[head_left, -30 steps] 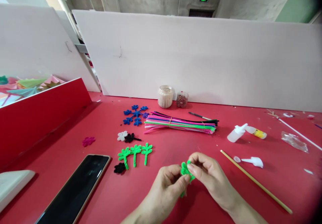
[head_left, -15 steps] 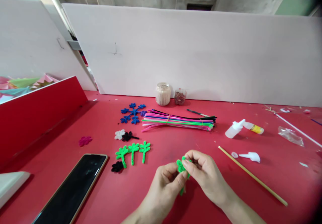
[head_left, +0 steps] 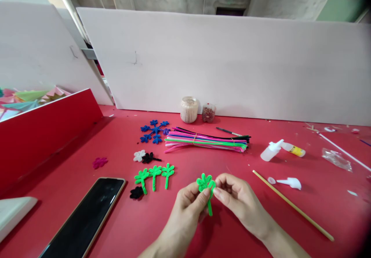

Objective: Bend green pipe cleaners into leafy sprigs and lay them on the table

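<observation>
Between thumb and fingers, my left hand [head_left: 189,206] pinches a green pipe-cleaner flower [head_left: 205,182] with looped petals and a stem pointing down. My right hand [head_left: 237,200] has its thumb and forefinger closed at the flower's right-hand petal. Left of my hands lie several finished green pipe-cleaner sprigs [head_left: 155,172], with a black pipe-cleaner flower [head_left: 136,192] beside them. Above those are a white flower [head_left: 139,156] and a black stemmed flower [head_left: 148,157]. A blue pipe-cleaner snowflake [head_left: 155,129] rests farther back.
A bundle of coloured pipe cleaners [head_left: 207,140] lies mid-table, with a glass jar [head_left: 189,110] behind it. To the right are a glue bottle [head_left: 270,151], a white cap [head_left: 292,183] and a wooden stick [head_left: 292,205]. A phone [head_left: 87,215] lies at left, near a pink flower [head_left: 100,162].
The green flower has turned to show its petals more fully, its stem now visible below. My right fingers have shifted from over its top to its right edge.
</observation>
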